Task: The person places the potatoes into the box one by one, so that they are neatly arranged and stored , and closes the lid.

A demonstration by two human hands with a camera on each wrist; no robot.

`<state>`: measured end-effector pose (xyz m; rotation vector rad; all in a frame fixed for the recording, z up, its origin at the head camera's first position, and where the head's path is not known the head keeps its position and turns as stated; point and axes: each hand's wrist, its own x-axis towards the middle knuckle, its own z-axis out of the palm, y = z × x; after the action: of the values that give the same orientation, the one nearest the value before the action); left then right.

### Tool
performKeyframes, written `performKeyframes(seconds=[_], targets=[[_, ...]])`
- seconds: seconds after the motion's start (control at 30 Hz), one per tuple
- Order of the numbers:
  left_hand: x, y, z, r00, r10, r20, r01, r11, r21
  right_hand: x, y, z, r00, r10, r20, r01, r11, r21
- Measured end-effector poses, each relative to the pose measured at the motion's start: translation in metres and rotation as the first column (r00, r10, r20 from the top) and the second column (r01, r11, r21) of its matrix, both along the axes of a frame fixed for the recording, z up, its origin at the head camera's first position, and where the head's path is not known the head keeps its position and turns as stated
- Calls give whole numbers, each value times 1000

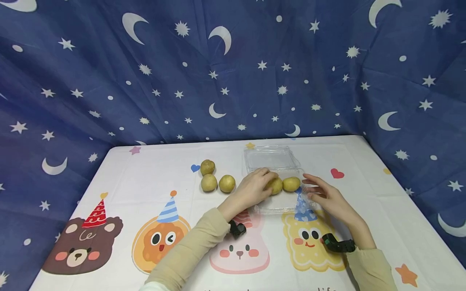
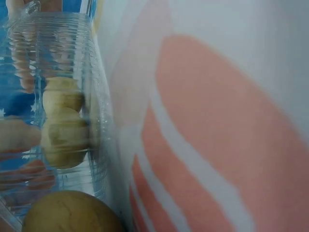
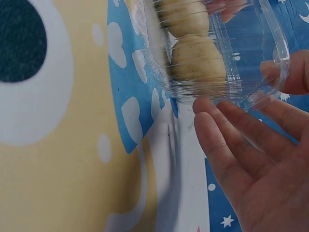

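Observation:
My left hand [image 1: 256,184] reaches into a clear hinged plastic box, its fingers curled over a potato [image 1: 275,186]. Through the ribbed wall in the left wrist view, the fingertips [image 2: 26,135] meet that potato's side. A second potato [image 1: 291,184] lies right beside it in the box. My right hand [image 1: 329,198] is at the box's right end, fingers loosely spread and holding nothing. One of its fingers [image 3: 271,71] is right at the rim of the plastic box [image 3: 231,92] in the right wrist view.
Left of the box, three more potatoes [image 1: 209,183] sit close together on the white tablecloth [image 1: 153,169] with cartoon prints. The box's open lid [image 1: 271,157] lies flat toward the back. A blue curtain [image 1: 233,81] with moons and stars hangs behind the table.

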<state>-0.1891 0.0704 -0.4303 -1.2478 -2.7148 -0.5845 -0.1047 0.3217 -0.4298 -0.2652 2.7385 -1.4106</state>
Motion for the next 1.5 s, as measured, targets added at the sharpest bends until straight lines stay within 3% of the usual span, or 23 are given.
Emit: performKeyframes(seconds=[0.2, 0.83, 1.5], targets=[[-1, -5, 1, 999, -23, 25, 21, 998, 57, -1, -2, -1, 1000, -8, 12, 8, 1000, 3], [9, -29, 9, 999, -36, -14, 38, 986, 161, -2, -3, 0, 1000, -10, -5, 10, 1000, 25], [22, -66, 6, 997, 43, -67, -29, 978, 204, -1, -4, 1, 1000, -2, -3, 2, 1000, 31]])
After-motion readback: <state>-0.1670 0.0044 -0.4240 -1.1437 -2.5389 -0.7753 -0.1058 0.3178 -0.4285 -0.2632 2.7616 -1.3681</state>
